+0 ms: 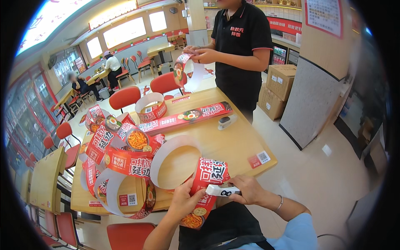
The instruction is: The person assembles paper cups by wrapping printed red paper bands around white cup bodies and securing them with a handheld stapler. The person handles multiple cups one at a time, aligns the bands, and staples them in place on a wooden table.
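My left hand [186, 199] pinches a red printed paper strip [213, 168] at the near edge of the table, one end hanging down toward my apron. My right hand [250, 190] is wrapped round a white stapler [223, 191], whose jaw meets the strip beside my left fingertips. Just beyond stands a wide paper loop, white inside [179, 143]; whether it is part of the held strip I cannot tell. To the left lies a heap of red printed paper rings [121, 152], some on their sides. The tips of my right fingers are partly hidden.
On the wooden table [246, 143] lie a stack of flat strips [187, 117], another ring [152, 109] and a second stapler [226, 122]. Across it a person in black [241, 50] holds a curled strip [189, 73]. Red chairs [125, 98], cardboard boxes [279, 81] and a pillar [310, 100] stand around.
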`<action>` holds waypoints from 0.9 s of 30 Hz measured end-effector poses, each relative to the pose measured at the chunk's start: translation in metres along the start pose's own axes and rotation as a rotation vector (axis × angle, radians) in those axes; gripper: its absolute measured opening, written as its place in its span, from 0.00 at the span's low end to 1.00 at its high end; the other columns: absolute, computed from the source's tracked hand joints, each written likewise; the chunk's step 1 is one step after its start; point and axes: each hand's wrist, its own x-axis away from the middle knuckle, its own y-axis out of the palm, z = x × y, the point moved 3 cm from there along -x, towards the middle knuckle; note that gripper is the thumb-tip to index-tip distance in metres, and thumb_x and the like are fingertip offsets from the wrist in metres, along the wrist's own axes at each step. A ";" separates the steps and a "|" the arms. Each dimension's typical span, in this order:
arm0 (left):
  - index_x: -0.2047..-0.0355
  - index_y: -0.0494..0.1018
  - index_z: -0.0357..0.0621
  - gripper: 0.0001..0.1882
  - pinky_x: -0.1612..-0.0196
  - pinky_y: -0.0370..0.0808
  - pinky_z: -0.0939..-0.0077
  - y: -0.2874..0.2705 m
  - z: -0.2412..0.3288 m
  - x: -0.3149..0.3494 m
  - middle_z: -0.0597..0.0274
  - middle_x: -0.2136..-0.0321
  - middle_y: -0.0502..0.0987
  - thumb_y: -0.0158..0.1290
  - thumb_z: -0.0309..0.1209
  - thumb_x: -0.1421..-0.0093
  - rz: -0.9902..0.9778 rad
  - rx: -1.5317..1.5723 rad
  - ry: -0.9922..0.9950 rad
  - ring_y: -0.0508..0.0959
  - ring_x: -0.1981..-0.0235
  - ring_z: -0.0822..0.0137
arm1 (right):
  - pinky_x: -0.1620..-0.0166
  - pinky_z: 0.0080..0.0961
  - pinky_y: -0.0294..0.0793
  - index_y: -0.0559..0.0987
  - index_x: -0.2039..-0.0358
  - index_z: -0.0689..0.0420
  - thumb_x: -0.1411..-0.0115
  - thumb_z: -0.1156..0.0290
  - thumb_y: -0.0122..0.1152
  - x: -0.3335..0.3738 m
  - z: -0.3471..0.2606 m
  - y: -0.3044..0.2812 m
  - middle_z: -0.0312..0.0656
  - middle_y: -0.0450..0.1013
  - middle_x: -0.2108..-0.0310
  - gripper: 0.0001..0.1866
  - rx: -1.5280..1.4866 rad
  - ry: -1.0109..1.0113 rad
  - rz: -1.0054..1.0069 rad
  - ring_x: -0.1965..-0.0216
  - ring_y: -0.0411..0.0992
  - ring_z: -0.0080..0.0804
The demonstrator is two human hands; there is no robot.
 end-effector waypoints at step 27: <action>0.53 0.71 0.34 0.17 0.58 0.74 0.76 -0.008 -0.014 0.000 0.57 0.63 0.78 0.55 0.20 0.44 0.098 -0.056 0.098 0.77 0.62 0.71 | 0.63 0.38 0.75 0.75 0.58 0.61 0.44 0.50 0.60 -0.016 0.028 0.025 0.52 0.75 0.68 0.25 -0.029 -0.054 -0.096 0.67 0.74 0.53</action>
